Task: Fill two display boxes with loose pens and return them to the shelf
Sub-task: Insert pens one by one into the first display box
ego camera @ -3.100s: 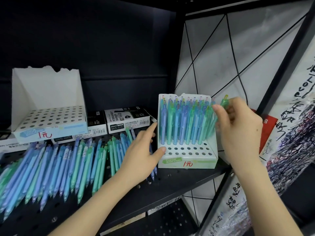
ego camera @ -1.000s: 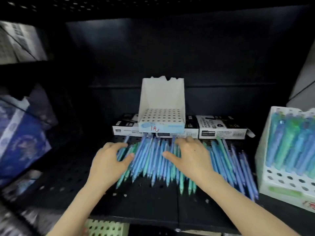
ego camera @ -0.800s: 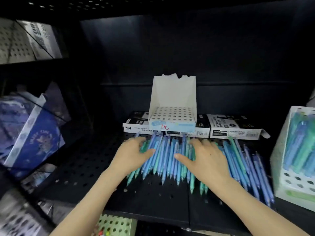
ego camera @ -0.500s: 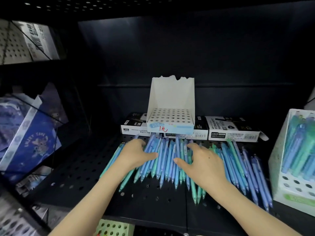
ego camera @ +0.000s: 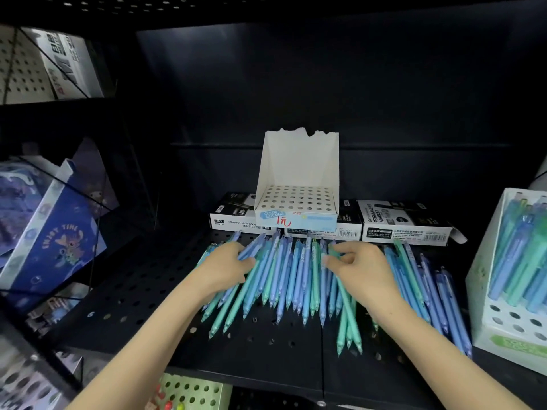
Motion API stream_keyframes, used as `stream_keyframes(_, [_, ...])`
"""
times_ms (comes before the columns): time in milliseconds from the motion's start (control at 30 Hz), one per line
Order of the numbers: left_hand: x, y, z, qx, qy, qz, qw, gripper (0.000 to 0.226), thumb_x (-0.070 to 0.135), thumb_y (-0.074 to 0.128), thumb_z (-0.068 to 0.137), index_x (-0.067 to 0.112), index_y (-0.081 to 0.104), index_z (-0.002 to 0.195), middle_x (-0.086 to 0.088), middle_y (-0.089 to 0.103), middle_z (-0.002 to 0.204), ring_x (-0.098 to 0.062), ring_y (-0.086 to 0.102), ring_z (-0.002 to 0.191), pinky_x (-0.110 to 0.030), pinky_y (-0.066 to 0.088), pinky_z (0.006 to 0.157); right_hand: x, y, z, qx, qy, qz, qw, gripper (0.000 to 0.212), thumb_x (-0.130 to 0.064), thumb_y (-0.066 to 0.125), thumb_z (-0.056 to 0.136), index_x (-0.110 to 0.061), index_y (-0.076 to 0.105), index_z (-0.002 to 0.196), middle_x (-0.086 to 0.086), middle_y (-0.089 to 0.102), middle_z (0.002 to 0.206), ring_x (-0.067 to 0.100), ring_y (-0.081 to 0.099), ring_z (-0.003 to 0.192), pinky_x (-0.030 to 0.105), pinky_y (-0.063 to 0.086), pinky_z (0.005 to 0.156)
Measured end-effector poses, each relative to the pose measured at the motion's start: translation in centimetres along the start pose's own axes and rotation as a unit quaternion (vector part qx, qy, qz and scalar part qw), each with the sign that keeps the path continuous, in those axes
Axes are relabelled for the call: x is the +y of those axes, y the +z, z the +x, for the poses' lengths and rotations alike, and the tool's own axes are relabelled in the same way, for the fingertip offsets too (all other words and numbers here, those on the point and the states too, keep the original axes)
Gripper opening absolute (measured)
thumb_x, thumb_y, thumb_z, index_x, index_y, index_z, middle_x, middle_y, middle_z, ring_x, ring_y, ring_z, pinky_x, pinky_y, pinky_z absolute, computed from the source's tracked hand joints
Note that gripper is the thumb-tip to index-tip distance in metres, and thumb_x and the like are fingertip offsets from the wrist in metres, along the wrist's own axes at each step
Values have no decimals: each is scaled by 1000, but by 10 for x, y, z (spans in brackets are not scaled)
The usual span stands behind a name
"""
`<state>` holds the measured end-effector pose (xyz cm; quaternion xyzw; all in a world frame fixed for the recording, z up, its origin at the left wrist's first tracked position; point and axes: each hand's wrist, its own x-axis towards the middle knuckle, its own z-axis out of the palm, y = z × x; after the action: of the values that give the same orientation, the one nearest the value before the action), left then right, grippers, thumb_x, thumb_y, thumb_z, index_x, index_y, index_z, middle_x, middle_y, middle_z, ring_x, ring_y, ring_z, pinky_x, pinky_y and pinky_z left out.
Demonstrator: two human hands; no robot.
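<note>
Loose pens (ego camera: 284, 270) under left hand (ego camera: 225, 267) and right hand (ego camera: 359, 272) fingers (ego camera: 347, 247)

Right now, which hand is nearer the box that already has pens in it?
Right. The right hand is on the loose pens, on the side toward the filled box at the far right; the left hand is on the pile's left side, farther off.

My bare forearms reach forward, palms down. My left hand (ego camera: 225, 269) spreads loosely bent fingers; my right hand (ego camera: 362, 272) curls thumb and forefinger inward.
</note>
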<state>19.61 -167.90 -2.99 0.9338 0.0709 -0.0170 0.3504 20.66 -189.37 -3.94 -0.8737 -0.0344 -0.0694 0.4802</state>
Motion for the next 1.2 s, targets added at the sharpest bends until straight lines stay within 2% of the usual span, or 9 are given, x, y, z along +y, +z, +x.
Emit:
stream_keyframes(100, [0,-4,-6,12,10,10,1000,20,22,45,98,3,50,99,-6,49,77,-3,48,58,-15,32,49,1,-2,3,4,25,80,996,43,-24,62,88,-5,55,126,7,61,108,11,51,80,23,41,74])
stream_keyframes(233, [-6,-10,-12,26,9,-51,998,25,21,47,97,-3,54,105,-3,51,67,-14,46,60,-23,35,58,-1,-9,3,-24,82,218,972,30,-20,63,88,-5,60,113,4,60,84,8,35,53,18,33,44])
stream_keyframes(333, [-7,-17,-24,-5,9,-156,988,16,17,47,97,3,55,99,-2,46,65,-6,43,49,-17,36,49,-5,-17,1,-63,112,295,947,27,-19,64,86,-6,61,110,9,51,76,9,37,49,17,33,39])
stream_keyframes(433, [-1,-19,-40,-69,21,-306,949,13,12,44,98,8,53,88,-2,44,66,-4,42,47,-15,37,43,-13,-22,-3,-101,113,350,924,35,-22,67,79,-5,62,109,2,53,70,6,40,46,17,36,39])
stream_keyframes(533, [10,-12,-49,-114,52,-444,887,18,10,46,95,0,52,108,-1,47,66,-9,42,52,-17,39,44,-21,-31,-10,-103,79,397,909,43,-27,68,71,-3,64,106,-5,54,57,7,40,45,19,38,39])
stream_keyframes(667, [36,0,-56,-150,85,-567,805,19,11,49,88,4,52,105,-3,46,67,-12,39,51,-19,35,40,-27,-62,-31,-25,22,429,903,34,-35,64,75,-8,67,96,-3,45,51,10,42,45,19,42,43])
stream_keyframes(767, [59,10,-52,-177,93,-614,764,22,10,50,85,6,53,106,-4,47,67,-11,40,48,-16,30,33,-27,-100,-52,76,-46,399,913,26,-33,59,82,-11,69,91,2,52,55,12,48,46,19,46,46])
stream_keyframes(1000, [118,52,-40,-233,134,-621,736,19,10,44,91,8,55,106,-3,47,69,-11,40,50,-16,30,33,-7,-177,-86,320,-141,228,909,13,-22,57,91,-20,66,82,-1,64,59,13,61,49,19,52,52])
stream_keyframes(1200, [157,85,-35,-273,137,-625,718,17,9,40,96,6,52,109,-3,48,68,-10,44,51,-16,32,35,12,-175,-86,371,-132,104,913,15,-17,57,91,-23,62,79,11,61,56,12,61,49,14,50,54])
